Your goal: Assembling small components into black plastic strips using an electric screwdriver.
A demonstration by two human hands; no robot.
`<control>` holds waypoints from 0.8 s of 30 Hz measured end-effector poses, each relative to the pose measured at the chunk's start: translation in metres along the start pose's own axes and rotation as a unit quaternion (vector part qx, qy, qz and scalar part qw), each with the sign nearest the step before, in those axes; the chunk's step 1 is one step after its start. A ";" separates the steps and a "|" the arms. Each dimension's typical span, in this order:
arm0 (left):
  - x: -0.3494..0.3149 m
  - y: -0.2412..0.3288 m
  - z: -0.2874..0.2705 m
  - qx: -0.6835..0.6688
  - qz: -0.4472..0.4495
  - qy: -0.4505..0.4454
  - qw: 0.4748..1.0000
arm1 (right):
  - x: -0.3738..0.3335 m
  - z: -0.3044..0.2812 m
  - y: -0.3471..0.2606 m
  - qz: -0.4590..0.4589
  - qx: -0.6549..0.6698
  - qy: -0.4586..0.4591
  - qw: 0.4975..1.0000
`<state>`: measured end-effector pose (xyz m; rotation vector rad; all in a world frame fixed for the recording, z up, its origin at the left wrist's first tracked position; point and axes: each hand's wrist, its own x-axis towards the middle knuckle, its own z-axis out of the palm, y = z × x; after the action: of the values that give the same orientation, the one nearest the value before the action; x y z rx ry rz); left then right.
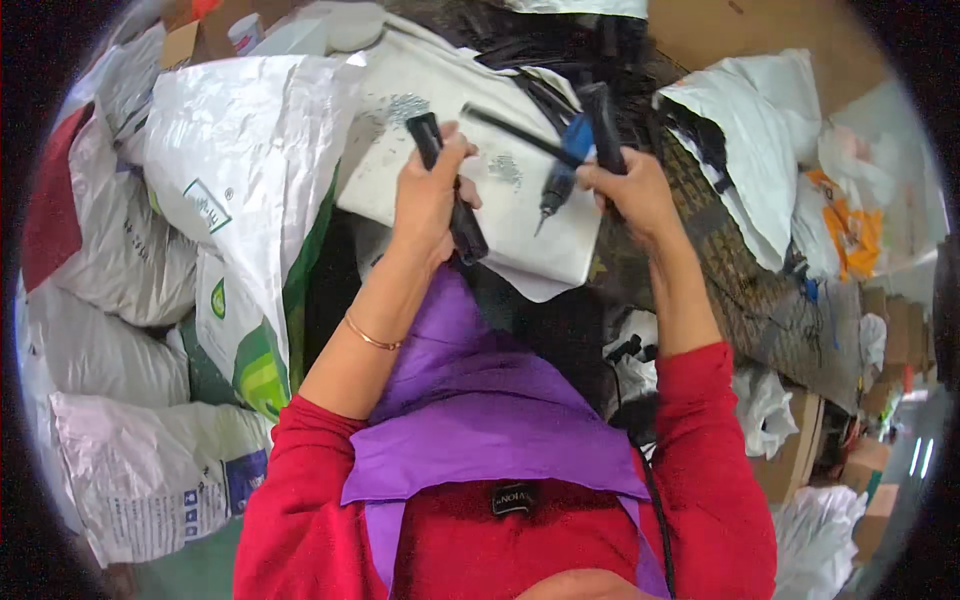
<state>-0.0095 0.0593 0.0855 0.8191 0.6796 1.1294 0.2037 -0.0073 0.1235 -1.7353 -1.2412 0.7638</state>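
My left hand (435, 190) is closed around a thick black cylindrical piece (466, 232), which sticks out above and below the fist. My right hand (640, 190) grips black bar-shaped parts: a slim black bar (515, 130) reaching left and a thicker black piece (602, 125) pointing away from me. A blue and black electric screwdriver (558, 180) points its bit down and left beside my right fingers; whether they touch it is unclear. Beneath is a white cloth-like work surface (540, 265), bearing a pile of small metal screws (408, 108) and a second pile (505, 170).
A large white and green sack (250, 130) stands left of the work surface, more white sacks (150, 470) behind it. Black plastic-wrapped goods (600, 50) lie at the far side. On the right are a white plastic bag (750, 140), brown patterned sheeting (740, 270) and cardboard boxes (865, 465).
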 end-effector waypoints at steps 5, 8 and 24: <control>0.001 -0.022 0.012 0.110 -0.039 -0.072 0.991 | -0.057 -0.029 0.008 -0.010 -0.060 0.037 0.997; -0.022 -0.029 0.042 0.091 -0.086 0.008 0.992 | -0.078 -0.047 0.025 -0.053 -0.052 0.086 0.994; -0.072 -0.087 0.080 -0.129 -0.440 -0.302 0.836 | -0.140 -0.043 0.043 -0.119 0.207 0.068 0.969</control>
<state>0.0781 -0.0443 0.0596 0.4781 0.2797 0.0819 0.2138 -0.1589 0.1052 -1.2527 -1.0800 0.6903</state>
